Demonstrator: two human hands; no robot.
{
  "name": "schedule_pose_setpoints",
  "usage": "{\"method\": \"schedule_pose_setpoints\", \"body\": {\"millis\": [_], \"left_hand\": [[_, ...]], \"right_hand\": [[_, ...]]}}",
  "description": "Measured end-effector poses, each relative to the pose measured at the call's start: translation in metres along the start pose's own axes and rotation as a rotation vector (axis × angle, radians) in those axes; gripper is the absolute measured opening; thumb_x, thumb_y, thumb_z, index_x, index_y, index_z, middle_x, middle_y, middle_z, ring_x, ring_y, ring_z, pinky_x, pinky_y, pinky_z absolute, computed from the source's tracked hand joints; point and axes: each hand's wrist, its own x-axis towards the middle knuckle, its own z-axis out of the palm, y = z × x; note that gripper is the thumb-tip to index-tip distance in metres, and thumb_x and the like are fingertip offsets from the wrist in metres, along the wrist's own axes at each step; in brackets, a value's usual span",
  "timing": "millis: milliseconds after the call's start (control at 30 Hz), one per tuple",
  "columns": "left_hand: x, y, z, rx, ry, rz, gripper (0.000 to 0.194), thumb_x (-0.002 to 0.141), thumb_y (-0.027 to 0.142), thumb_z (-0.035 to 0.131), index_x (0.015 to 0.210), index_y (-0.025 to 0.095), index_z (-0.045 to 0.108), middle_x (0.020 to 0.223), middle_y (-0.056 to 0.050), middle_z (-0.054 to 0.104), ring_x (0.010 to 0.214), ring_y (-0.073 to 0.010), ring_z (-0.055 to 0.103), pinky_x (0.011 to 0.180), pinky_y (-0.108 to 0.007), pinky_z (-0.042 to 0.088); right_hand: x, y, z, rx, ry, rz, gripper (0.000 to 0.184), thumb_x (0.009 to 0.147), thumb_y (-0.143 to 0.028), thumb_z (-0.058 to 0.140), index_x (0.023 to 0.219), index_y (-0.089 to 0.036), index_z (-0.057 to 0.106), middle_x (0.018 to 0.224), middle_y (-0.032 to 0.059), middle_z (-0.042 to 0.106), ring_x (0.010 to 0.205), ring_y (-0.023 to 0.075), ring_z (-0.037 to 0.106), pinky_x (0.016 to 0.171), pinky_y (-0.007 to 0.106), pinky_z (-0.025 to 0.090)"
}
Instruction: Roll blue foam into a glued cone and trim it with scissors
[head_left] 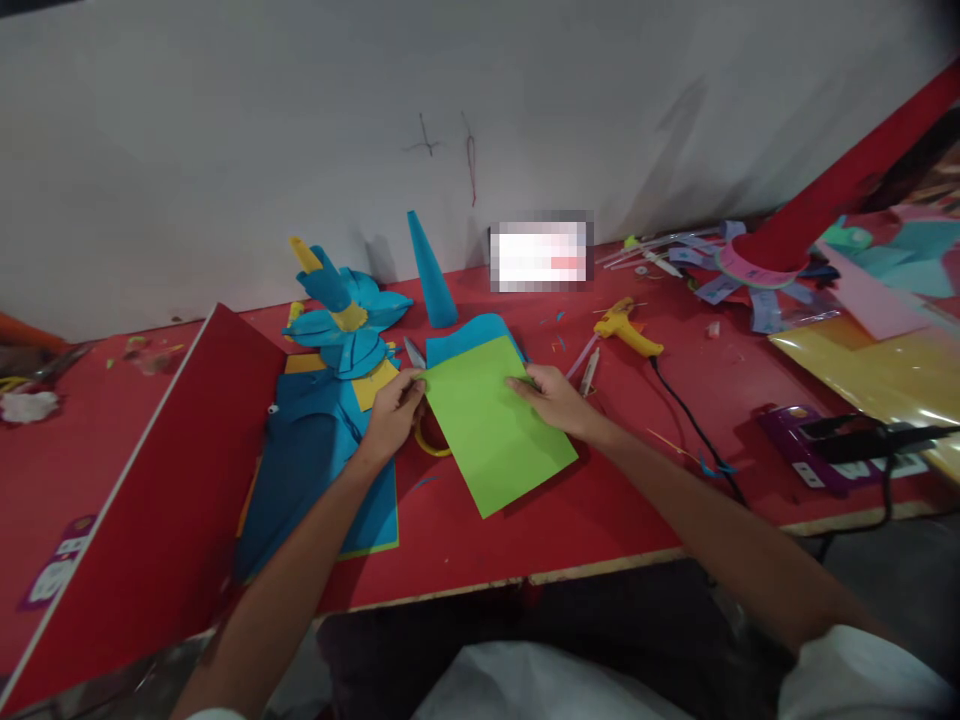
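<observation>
A green paper sheet (493,425) lies on the red table (600,500) in front of me. My left hand (393,412) is closed on its upper left corner, beside scissors (415,353) whose blades point up and whose yellow handle ring (431,443) shows under the sheet's edge. My right hand (553,397) rests on the sheet's right edge, fingers pressed onto the paper and curled over it. A blue sheet (466,335) lies under the green one at the far end.
A blue and yellow paper flower (345,315) and a blue cone (430,270) stand behind. Blue sheets (315,470) lie at left by an upright red divider (150,500). A yellow glue gun (626,328) with a black cord lies right; paper scraps, yellow sheets beyond.
</observation>
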Motion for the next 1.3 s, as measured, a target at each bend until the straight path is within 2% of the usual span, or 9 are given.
{"method": "schedule_pose_setpoints", "body": {"millis": [233, 367, 467, 567, 633, 733, 900, 1033, 1300], "left_hand": [[0.001, -0.002, -0.003, 0.043, -0.005, 0.056, 0.034, 0.094, 0.052, 0.069, 0.096, 0.019, 0.073, 0.051, 0.004, 0.051, 0.044, -0.0129, 0.045, 0.048, -0.025, 0.035], [-0.003, -0.001, 0.001, 0.056, -0.072, 0.052, 0.036, 0.095, 0.053, 0.067, 0.095, 0.018, 0.075, 0.051, 0.003, 0.052, 0.042, -0.0127, 0.044, 0.047, -0.025, 0.035], [-0.006, -0.002, 0.004, 0.04, -0.092, 0.041, 0.038, 0.099, 0.053, 0.062, 0.105, 0.018, 0.075, 0.054, 0.002, 0.057, 0.043, -0.0144, 0.049, 0.047, -0.025, 0.039], [-0.008, -0.003, 0.006, 0.069, -0.107, 0.066, 0.039, 0.101, 0.042, 0.06, 0.132, 0.02, 0.069, 0.073, -0.003, 0.071, 0.052, -0.0172, 0.061, 0.056, -0.027, 0.05], [-0.009, -0.003, 0.007, 0.086, -0.152, 0.114, 0.052, 0.097, 0.032, 0.065, 0.147, 0.021, 0.059, 0.096, -0.007, 0.078, 0.072, -0.0199, 0.071, 0.073, -0.03, 0.058], [-0.012, -0.001, 0.008, 0.072, -0.244, 0.151, 0.068, 0.091, 0.025, 0.073, 0.156, 0.025, 0.052, 0.123, -0.013, 0.077, 0.099, -0.0242, 0.076, 0.092, -0.036, 0.06], [-0.012, 0.002, 0.007, 0.211, -0.385, 0.357, 0.04, 0.098, 0.027, 0.072, 0.138, 0.026, 0.072, 0.144, -0.015, 0.066, 0.131, -0.0297, 0.067, 0.107, -0.041, 0.058], [-0.008, -0.001, 0.005, 0.208, -0.452, 0.511, 0.03, 0.1, 0.026, 0.072, 0.129, 0.027, 0.078, 0.145, -0.013, 0.064, 0.134, -0.0285, 0.065, 0.11, -0.042, 0.057], [-0.006, -0.007, 0.002, 0.217, -0.359, 0.52, 0.027, 0.105, 0.039, 0.064, 0.108, 0.023, 0.085, 0.146, -0.014, 0.062, 0.132, -0.0293, 0.064, 0.112, -0.045, 0.054]], "right_hand": [[-0.003, -0.008, 0.001, 0.097, -0.086, 0.01, 0.058, 0.086, -0.078, 0.063, 0.074, -0.021, 0.06, 0.07, 0.0019, 0.06, 0.066, 0.0167, 0.053, 0.056, 0.027, 0.04], [-0.003, -0.006, 0.001, 0.088, -0.033, 0.041, 0.058, 0.085, -0.075, 0.067, 0.067, -0.021, 0.056, 0.064, 0.001, 0.056, 0.062, 0.0158, 0.051, 0.053, 0.027, 0.039], [-0.002, -0.003, 0.001, 0.152, -0.037, 0.08, 0.051, 0.087, -0.07, 0.067, 0.077, -0.021, 0.064, 0.07, 0.002, 0.062, 0.065, 0.0175, 0.056, 0.055, 0.028, 0.044], [-0.002, -0.002, 0.002, 0.233, 0.022, 0.108, 0.05, 0.086, -0.07, 0.069, 0.083, -0.02, 0.067, 0.073, 0.0018, 0.065, 0.064, 0.0167, 0.056, 0.054, 0.028, 0.044], [-0.001, -0.001, 0.002, 0.29, 0.098, 0.126, 0.05, 0.084, -0.07, 0.071, 0.083, -0.02, 0.067, 0.072, 0.0013, 0.064, 0.062, 0.0154, 0.055, 0.053, 0.027, 0.043], [0.0, 0.001, 0.002, 0.371, 0.223, 0.154, 0.05, 0.082, -0.069, 0.073, 0.083, -0.02, 0.067, 0.071, 0.0006, 0.064, 0.06, 0.0142, 0.054, 0.054, 0.027, 0.043], [0.003, 0.006, 0.001, 0.411, 0.35, 0.156, 0.048, 0.079, -0.068, 0.077, 0.083, -0.02, 0.067, 0.073, 0.0002, 0.064, 0.061, 0.0131, 0.052, 0.054, 0.026, 0.043], [0.005, 0.01, 0.001, 0.393, 0.395, 0.147, 0.048, 0.08, -0.068, 0.076, 0.079, -0.021, 0.064, 0.07, -0.001, 0.06, 0.061, 0.0133, 0.049, 0.055, 0.027, 0.041], [0.005, 0.009, -0.005, 0.056, 0.348, 0.013, 0.043, 0.09, -0.059, 0.064, 0.069, -0.022, 0.054, 0.064, -0.0014, 0.048, 0.062, 0.0141, 0.043, 0.056, 0.029, 0.033]]}}
